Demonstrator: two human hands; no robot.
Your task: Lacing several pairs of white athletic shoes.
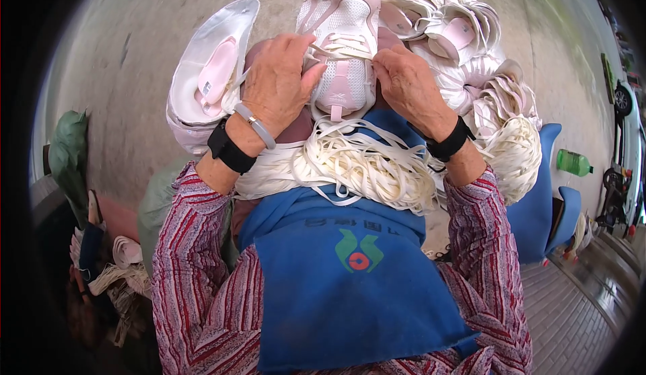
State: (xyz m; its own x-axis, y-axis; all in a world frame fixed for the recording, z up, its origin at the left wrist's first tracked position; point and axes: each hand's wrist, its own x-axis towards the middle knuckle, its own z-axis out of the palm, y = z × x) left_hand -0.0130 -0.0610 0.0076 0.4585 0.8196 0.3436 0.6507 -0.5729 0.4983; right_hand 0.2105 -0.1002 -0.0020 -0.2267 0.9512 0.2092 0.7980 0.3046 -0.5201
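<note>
A white and pink mesh shoe upper [338, 86] lies over my lap with its tongue end toward me. White shoelace [346, 47] runs in rows across its eyelets. On its left side my left hand [277, 79] is closed, with a strand of the shoelace between thumb and fingers. Against the right eyelet edge my right hand [412, 86] pinches the shoe upper; whether lace is also in that pinch is hidden. A large bundle of loose cream laces [363, 163] spreads over my lap just below the upper.
Stacked white and pink uppers [214, 82] stand at the left; more fanned-out uppers [464, 32] lie at the far right. Beside those is another lace bundle [511, 156]. A blue plastic chair [538, 193] and a green bottle [574, 163] are farther right. Another person's hand [77, 247] shows lower left.
</note>
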